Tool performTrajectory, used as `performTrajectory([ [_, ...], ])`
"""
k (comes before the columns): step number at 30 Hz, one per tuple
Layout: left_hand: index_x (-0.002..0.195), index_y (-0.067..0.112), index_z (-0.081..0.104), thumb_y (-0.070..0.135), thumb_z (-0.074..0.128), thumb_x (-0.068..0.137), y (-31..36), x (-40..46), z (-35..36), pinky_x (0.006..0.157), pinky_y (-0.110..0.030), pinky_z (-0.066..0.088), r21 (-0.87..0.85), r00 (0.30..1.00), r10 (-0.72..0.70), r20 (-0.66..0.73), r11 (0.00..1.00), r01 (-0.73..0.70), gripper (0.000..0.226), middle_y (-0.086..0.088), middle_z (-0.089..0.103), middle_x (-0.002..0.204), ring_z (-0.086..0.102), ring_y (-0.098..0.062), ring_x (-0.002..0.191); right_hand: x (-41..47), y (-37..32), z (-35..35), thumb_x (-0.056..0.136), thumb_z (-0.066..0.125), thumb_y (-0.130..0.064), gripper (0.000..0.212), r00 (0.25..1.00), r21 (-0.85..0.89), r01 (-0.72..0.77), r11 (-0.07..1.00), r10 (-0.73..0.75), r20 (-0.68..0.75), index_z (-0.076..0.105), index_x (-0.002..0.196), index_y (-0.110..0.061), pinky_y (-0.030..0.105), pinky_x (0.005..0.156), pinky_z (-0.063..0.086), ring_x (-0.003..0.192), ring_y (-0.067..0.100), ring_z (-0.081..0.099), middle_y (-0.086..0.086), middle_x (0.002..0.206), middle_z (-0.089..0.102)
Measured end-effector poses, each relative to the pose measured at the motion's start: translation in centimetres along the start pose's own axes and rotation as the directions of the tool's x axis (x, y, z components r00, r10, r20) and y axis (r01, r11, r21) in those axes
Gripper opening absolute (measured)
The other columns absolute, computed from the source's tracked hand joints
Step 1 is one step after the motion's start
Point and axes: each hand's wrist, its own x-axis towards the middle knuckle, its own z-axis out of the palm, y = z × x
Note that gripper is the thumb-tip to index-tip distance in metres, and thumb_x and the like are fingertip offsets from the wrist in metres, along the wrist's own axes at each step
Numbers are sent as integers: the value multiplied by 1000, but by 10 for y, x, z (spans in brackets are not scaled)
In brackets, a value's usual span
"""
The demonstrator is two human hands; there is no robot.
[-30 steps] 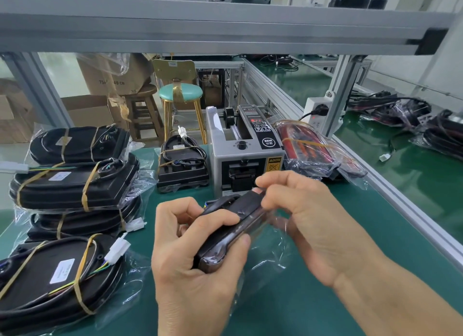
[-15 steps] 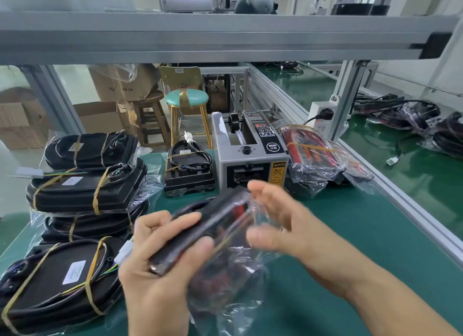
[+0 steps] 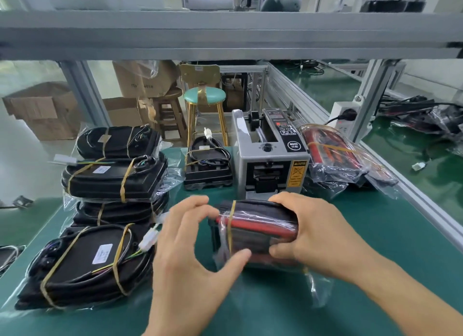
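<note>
A black and red lamp unit, wrapped in a clear plastic bag and banded with a rubber band, lies on the green bench in front of me. My right hand grips its right end, fingers over the top and thumb beneath. My left hand is at its left end, fingers curled over the top edge and the thumb touching the bag's lower front. Loose bag plastic trails toward me under the right wrist.
A grey tape dispenser stands just behind the unit. Stacks of bagged black units fill the left side, with another at the front left. A bagged red unit lies right of the dispenser. An aluminium rail borders the bench's right.
The unit was held up tilted in my left hand; now it lies level on the bench, red side toward me. My right hand has taken hold of its right end.
</note>
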Motion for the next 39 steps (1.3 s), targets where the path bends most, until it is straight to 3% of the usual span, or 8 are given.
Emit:
performTrajectory([
  [8,66,1,70,8,71,76,-20,-15,5,74,-14,42,63,962,162,-219,986,-151,12,-3,59,81,56,-9,79,2,7,17,55,83,-32,67,999,89,38,995,-37,-13,57,116,-38,11,87,31,96,-21,39,-42,96,45],
  [14,59,3,68,1,78,67,-4,-30,29,62,-14,47,-67,963,268,-12,961,-268,13,1,64,77,57,-8,66,8,10,28,52,80,-36,65,997,85,54,995,-50,-52,59,113,-38,28,85,40,91,-12,46,-31,98,55],
  [20,108,41,64,53,71,73,-21,-2,-10,80,-16,43,-288,997,-64,-33,956,51,38,14,57,123,58,-5,93,17,19,19,53,87,-29,67,994,202,29,979,-49,97,58,112,-42,26,89,42,92,-5,55,-28,99,61],
  [23,120,51,57,40,82,55,-34,4,-2,91,-18,44,-435,909,-306,284,804,407,70,20,59,127,55,1,115,21,11,18,56,86,-31,65,983,138,99,985,-118,138,56,113,-42,23,93,35,96,-5,50,-27,101,59],
  [26,107,36,69,23,90,60,-35,3,5,88,-22,51,-478,915,-288,283,784,395,53,8,70,113,64,-9,107,23,16,6,65,78,-36,67,962,282,47,958,-119,244,51,127,-43,21,102,32,115,-9,43,-31,122,50],
  [29,99,29,64,25,79,56,-35,-1,6,94,-21,47,-495,938,-295,183,796,348,46,9,71,111,63,-6,109,26,26,-3,80,70,-29,23,969,622,-218,752,244,44,70,101,-38,12,82,46,95,-9,59,-27,101,66],
  [32,94,19,62,24,78,52,-33,-5,10,91,-22,50,-477,946,-304,109,819,318,45,9,72,107,66,-7,104,41,32,9,86,68,-22,10,814,776,-349,525,580,-26,73,81,-29,17,75,41,75,-6,57,-20,80,67],
  [39,84,20,61,21,78,52,-33,-15,10,82,-14,52,-514,943,-331,-9,811,280,36,6,73,104,69,-12,96,77,26,35,80,77,-16,10,616,893,-389,224,784,72,70,86,-12,23,63,41,62,6,49,-5,70,57],
])
